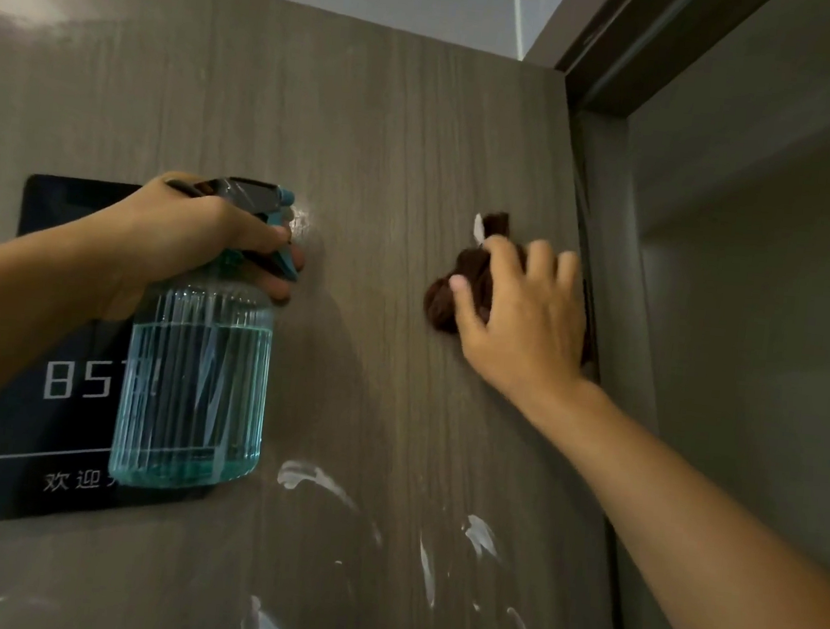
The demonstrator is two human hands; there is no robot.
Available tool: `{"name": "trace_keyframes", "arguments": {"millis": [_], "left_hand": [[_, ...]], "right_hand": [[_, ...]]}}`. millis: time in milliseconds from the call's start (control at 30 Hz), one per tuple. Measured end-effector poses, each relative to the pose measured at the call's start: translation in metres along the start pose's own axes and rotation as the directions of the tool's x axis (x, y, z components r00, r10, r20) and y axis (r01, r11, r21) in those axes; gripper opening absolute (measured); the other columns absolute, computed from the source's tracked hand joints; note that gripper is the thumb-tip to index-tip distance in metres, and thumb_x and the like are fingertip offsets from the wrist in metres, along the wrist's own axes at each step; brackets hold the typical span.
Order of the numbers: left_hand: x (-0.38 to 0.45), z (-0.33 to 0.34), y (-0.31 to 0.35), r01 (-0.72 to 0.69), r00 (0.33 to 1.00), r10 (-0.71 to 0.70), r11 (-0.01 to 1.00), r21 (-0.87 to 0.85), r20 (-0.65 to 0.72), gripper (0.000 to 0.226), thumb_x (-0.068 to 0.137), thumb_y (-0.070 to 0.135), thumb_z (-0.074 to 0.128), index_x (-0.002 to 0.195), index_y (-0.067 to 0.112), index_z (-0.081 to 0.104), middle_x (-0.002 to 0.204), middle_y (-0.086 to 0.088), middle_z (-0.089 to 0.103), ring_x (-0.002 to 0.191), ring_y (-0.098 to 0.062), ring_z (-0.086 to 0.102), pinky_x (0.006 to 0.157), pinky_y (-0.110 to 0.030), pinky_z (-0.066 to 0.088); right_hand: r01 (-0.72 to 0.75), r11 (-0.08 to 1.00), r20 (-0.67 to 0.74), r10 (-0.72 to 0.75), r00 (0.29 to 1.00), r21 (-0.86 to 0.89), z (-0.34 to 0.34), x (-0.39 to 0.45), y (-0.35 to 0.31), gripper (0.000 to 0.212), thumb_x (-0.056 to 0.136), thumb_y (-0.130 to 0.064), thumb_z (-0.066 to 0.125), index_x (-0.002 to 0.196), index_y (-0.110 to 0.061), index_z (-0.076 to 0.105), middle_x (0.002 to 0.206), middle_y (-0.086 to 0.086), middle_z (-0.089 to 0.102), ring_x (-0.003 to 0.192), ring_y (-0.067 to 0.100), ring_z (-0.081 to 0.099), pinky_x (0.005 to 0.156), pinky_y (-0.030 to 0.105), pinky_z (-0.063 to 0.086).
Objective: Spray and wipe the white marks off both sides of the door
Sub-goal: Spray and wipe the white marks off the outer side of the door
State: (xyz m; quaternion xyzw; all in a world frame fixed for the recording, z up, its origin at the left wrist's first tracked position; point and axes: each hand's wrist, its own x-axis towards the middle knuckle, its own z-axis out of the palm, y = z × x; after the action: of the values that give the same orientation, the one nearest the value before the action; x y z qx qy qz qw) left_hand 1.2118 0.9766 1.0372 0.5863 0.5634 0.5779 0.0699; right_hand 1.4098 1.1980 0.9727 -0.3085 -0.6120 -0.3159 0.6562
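Grey-brown wood-grain door (pixel 377 158) filling the view, standing open beside a dark door frame (pixel 612 191), with a black glossy number plate (pixel 54 249) fixed low on its left half.

Gripping a ribbed, clear turquoise plastic spray bottle (pixel 193 384) in the left hand (pixel 192 237), just in front of the plate's right edge: fingers (pixel 283 238) curling round the neck and over the trigger, nozzle pointing at the door, bottle roughly two-thirds full of liquid.

Pressing a crumpled dark brown cloth (pixel 447 302) against the door with the right hand (pixel 524 314), well to the right of the plate and close to the door's edge; fingers bending over the wad and holding it. Showing just above that hand, one small white dab (pixel 478 226), not yet wiped.

Judging progress: looking mostly clean across the upper panel above the plate, apart from faint hazy streaking. Remaining below and to the right of the plate: several smeared white marks (pixel 306 476), plus more near the bottom edge of the view. Seeming well short of halfway, since the far side of the door is hidden and its condition cannot be told.
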Motion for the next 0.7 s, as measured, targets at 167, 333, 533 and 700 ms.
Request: {"name": "trace_keyframes", "arguments": {"millis": [167,333,533,700], "left_hand": [[0.023,-0.021,-0.023,-0.078,0.993,0.088,0.990,0.120,-0.084,0.121,0.012,0.071,0.091,0.115,0.012,0.073,0.113,-0.011,0.079,0.108,-0.034,0.075,0.098,-0.060,0.058],[0.021,-0.026,-0.027,-0.073,0.991,0.086,0.989,0.125,-0.103,0.121,0.010,0.072,0.091,0.114,0.014,0.074,0.112,-0.009,0.079,0.107,-0.033,0.075,0.099,-0.059,0.057],[-0.002,-0.004,-0.007,-0.054,0.995,0.058,0.997,0.060,-0.079,0.089,0.043,0.059,0.095,0.112,0.009,0.073,0.109,-0.012,0.079,0.097,-0.030,0.078,0.091,-0.053,0.063],[0.001,0.002,-0.003,0.018,0.998,-0.016,0.999,0.028,-0.061,0.018,0.096,0.015,0.068,0.111,0.005,0.071,0.099,-0.011,0.081,0.080,-0.023,0.080,0.074,-0.036,0.066]], "right_hand": [[0.176,0.981,0.158,-0.187,0.970,0.083,-0.011,-0.085,-0.010,0.064,0.090,-0.072,0.049,0.131,-0.023,0.053,0.112,0.006,0.046,0.098,0.027,0.041,0.063,0.030,0.041],[0.282,0.945,0.136,-0.305,0.943,0.163,-0.013,-0.094,0.008,0.046,0.093,-0.054,0.059,0.124,-0.021,0.061,0.104,0.004,0.051,0.093,0.022,0.044,0.060,0.028,0.043],[-0.133,0.986,0.003,0.134,0.991,0.096,0.002,-0.013,0.020,0.046,0.092,-0.055,0.053,0.123,-0.022,0.062,0.110,0.009,0.052,0.101,0.035,0.046,0.068,0.036,0.043],[0.113,0.989,0.050,-0.118,0.992,0.099,-0.010,-0.078,-0.010,0.050,0.089,-0.053,0.057,0.126,-0.019,0.060,0.107,0.007,0.050,0.095,0.025,0.042,0.066,0.028,0.030]]}}
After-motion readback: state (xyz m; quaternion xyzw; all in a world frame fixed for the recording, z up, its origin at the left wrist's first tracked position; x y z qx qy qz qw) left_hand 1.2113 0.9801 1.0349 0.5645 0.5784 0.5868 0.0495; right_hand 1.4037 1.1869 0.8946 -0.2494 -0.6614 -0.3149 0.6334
